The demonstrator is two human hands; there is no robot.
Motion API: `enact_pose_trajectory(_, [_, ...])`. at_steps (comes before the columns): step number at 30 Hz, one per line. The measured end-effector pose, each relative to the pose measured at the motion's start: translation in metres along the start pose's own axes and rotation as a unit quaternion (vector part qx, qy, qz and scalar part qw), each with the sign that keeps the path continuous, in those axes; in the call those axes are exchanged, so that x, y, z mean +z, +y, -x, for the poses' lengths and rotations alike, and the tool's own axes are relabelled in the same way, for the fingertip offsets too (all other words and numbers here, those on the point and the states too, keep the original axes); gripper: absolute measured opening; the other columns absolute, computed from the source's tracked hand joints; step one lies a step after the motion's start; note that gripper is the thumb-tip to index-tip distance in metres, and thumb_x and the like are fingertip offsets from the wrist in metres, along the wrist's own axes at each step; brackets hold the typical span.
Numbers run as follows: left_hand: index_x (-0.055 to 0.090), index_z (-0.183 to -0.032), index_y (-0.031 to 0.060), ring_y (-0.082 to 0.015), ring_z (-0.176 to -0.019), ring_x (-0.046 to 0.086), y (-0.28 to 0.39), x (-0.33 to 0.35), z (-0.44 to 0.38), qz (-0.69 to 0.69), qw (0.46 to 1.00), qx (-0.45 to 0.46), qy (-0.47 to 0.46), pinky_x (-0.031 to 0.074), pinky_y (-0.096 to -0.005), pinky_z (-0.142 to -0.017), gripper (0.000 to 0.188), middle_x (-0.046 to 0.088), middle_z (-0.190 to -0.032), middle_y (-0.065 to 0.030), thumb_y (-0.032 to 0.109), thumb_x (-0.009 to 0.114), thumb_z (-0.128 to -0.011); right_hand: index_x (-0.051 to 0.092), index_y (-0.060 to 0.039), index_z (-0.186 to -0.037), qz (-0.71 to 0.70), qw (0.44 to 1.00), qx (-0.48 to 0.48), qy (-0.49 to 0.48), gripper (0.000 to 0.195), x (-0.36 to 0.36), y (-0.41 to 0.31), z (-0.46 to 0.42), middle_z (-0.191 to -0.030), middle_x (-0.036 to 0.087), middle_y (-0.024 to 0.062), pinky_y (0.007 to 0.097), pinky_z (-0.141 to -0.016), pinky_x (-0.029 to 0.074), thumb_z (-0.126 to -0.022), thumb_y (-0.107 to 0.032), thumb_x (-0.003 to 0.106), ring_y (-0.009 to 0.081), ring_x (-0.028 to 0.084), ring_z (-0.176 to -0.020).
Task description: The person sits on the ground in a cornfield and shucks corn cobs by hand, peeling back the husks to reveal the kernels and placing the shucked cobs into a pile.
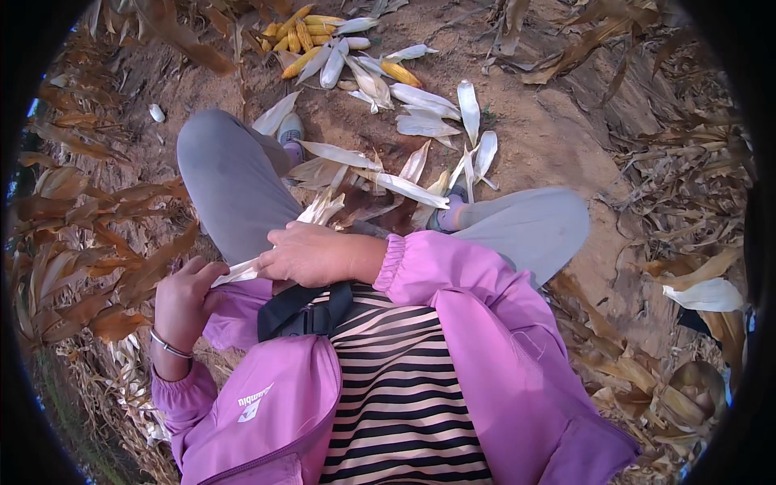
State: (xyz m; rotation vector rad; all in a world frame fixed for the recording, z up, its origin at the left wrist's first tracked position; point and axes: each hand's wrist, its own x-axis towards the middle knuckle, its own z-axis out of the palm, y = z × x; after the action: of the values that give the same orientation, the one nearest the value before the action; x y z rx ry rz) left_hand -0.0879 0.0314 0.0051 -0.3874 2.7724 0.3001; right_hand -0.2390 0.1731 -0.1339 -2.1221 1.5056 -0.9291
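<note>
Pale strips of corn husk (237, 273) stretch between my two hands, over my left thigh. My left hand (189, 294), with a bracelet at the wrist, pinches the outer end of the strip. Fingers curled, my right hand (308, 251) grips the husk at its other end, close to my waist. More loose husk leaves (321, 209) stick out beyond the right knuckles. Whether an ear of corn sits under that hand is hidden. On the soil between my feet lie several peeled husk leaves (403, 187).
Past my feet, husked yellow corn ears (303, 33) form a pile, with a single ear (400, 73) beside scattered husks (424, 100). Dry corn stalks and leaves border the bare soil (545, 139) on both sides. A black buckled strap (306, 320) crosses my waist.
</note>
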Motion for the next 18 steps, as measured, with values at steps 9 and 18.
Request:
enact_pose_trajectory(9, [0.061, -0.081, 0.0069, -0.0292, -0.082, 0.056, -0.013, 0.034, -0.070, -0.007, 0.986, 0.163, 0.026, 0.045, -0.0405, -0.074, 0.013, 0.058, -0.079, -0.0081, 0.004, 0.063, -0.068, 0.064, -0.0190, -0.086, 0.037, 0.998, 0.000, 0.051, 0.012, 0.004, 0.016, 0.009, -0.092, 0.059, -0.0038, 0.0405, -0.069, 0.046, -0.078, -0.022, 0.055, 0.0240, 0.057, -0.088])
enact_pose_trajectory(18, [0.061, -0.085, 0.0016, -0.0372, -0.076, 0.057, -0.016, 0.056, -0.083, 0.124, 0.979, 0.159, -0.021, 0.046, -0.0441, -0.068, 0.018, 0.059, -0.081, -0.0161, -0.004, 0.061, -0.068, 0.061, -0.0159, -0.082, 0.065, 0.987, 0.037, 0.140, 0.011, 0.010, 0.022, 0.021, -0.083, 0.062, 0.0008, 0.0441, -0.070, 0.043, -0.077, -0.026, 0.061, 0.0258, 0.058, -0.081])
